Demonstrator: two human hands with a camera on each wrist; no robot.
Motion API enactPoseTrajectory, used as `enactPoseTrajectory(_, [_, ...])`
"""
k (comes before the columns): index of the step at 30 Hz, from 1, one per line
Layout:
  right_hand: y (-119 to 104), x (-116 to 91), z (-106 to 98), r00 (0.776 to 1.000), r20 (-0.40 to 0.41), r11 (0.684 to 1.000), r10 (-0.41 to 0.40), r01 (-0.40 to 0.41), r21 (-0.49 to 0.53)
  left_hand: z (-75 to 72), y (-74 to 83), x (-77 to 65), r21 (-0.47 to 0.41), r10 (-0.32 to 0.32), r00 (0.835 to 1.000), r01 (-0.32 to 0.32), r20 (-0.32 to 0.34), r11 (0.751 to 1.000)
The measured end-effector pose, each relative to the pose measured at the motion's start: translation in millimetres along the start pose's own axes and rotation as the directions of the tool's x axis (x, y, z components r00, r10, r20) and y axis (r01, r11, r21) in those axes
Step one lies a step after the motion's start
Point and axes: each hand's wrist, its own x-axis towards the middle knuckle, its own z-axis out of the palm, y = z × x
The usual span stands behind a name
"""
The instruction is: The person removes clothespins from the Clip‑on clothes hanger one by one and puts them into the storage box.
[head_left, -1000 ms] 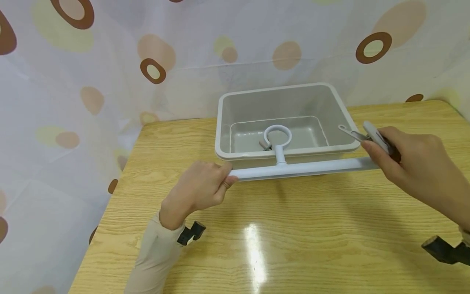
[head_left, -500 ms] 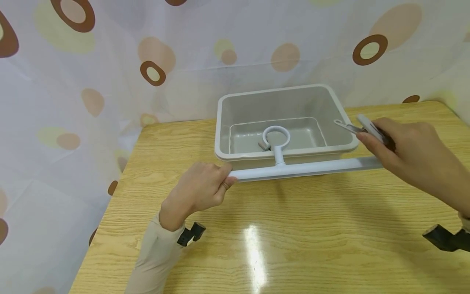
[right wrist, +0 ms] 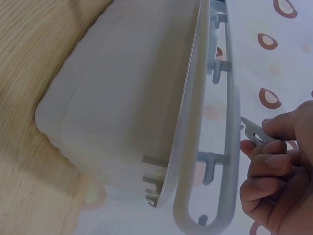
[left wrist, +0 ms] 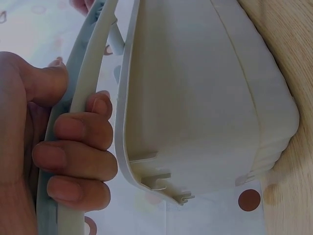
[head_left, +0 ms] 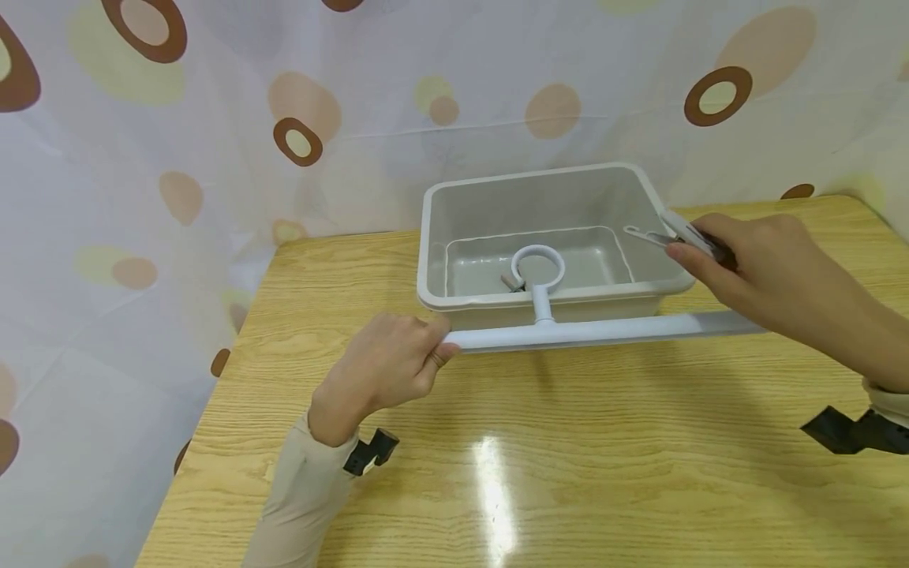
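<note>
My left hand [head_left: 383,359] grips the left end of a pale blue-grey clip hanger [head_left: 611,329], fingers wrapped round its long frame. A round ring hook [head_left: 514,264] rises from the frame's middle. The left wrist view shows the curled fingers [left wrist: 80,161] on the frame. My right hand [head_left: 763,264] pinches a grey clothes peg [head_left: 685,231] with a small hooked tail, above the hanger's right part. In the right wrist view the peg [right wrist: 255,132] sits between thumb and fingers, close to the frame's outer rail. Small crossbars with tabs [right wrist: 209,164] span that frame.
A grey plastic basin [head_left: 547,189] stands on the wooden table [head_left: 398,489] just behind the hanger. Inside it lies a small grey-brown piece [head_left: 510,282], partly hidden by the ring hook. A patterned curtain [head_left: 213,189] hangs behind and to the left.
My right hand has moved left and away from me with the peg, now over the basin's right front corner. The left hand and hanger have hardly moved.
</note>
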Motion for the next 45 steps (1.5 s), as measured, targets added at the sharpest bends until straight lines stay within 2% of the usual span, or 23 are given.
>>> enactPoseTrajectory(4, [1.1,4.9,0.9,0.999,0.027,1.0,0.018,-0.018,0.006,-0.3,0.2,-0.2,0.004,0.007,1.0,-0.007,-0.008,1.0])
enactPoseTrajectory(15, [6.4,21.5,3.1,0.997,0.074,0.999,-0.024,0.028,-0.045,-2.2,2.3,-0.1,-0.008,0.004,1.0,-0.004,0.023,1.0])
enactPoseTrajectory(24, [4.8,30.3,4.3,0.989,0.142,0.997,0.035,-0.024,-0.078,-3.7,3.7,-0.1,-0.028,0.009,0.999,-0.008,0.041,1.0])
enactPoseTrajectory(35, [6.6,38.9,6.8,0.988,0.152,0.998,-0.009,0.019,-0.065,-2.6,4.1,-0.3,-0.022,0.004,0.999,-0.003,0.038,1.0])
enactPoseTrajectory(45, [8.7,48.0,9.4,0.979,0.201,0.996,0.028,-0.009,-0.094,-3.3,5.3,0.0,-0.019,-0.005,0.999,0.005,0.046,1.0])
